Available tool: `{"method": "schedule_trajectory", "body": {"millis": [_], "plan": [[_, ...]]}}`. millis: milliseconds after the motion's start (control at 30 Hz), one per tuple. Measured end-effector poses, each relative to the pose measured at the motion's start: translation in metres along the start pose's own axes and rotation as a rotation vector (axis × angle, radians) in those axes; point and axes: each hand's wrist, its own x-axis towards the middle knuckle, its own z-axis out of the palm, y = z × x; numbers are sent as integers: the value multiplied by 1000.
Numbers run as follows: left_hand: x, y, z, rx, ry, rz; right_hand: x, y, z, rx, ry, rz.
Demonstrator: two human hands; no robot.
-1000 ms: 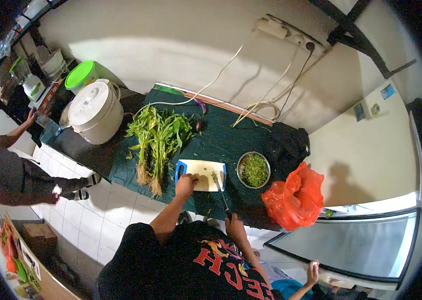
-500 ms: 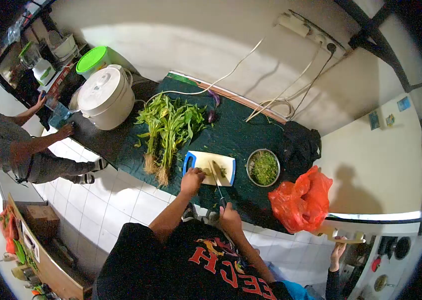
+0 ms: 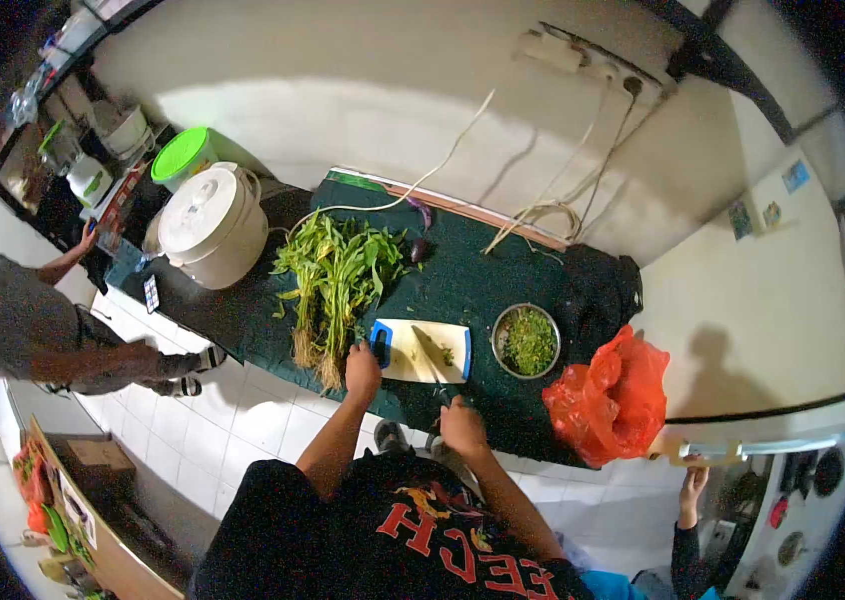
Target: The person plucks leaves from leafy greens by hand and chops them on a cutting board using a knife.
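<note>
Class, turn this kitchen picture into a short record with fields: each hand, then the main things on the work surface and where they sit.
Left hand: near the blue handle end of the cutting board; grip unclear
Right hand: holding a knife, blade over the board
On board: small green bits
Bowl: right of the board, containing chopped greens
Leafy bunch: roots on, left of the board
Bag: red plastic, right of the bowl
Surface: dark green cloth

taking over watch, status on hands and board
Right hand holding knife over board. Left hand beside board. Chopped greens on board. Leafy bunch maybe crowding left hand.
</note>
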Motion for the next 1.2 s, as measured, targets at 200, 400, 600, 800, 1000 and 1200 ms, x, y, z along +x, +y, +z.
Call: {"method": "schedule_trajectory", "body": {"millis": [200,400,600,800,1000,1200], "plan": [[17,24,-26,44,-220,-84,-46,40,-25,92,20,-50],[33,-9,34,-262,211,50,-82,78,-17,77,-34,-123],[19,-24,33,-913,-110,-53,-89,77,-26,101,77,-108],[-27,57,-4,-1250,-69,-132,-54,78,-25,218,291,-239],[-42,123,19,-1217,5,-86,-41,64,-57,117,392,-254],[-45,160,17,-1169,-14,-66,-32,105,-75,156,343,37]]}}
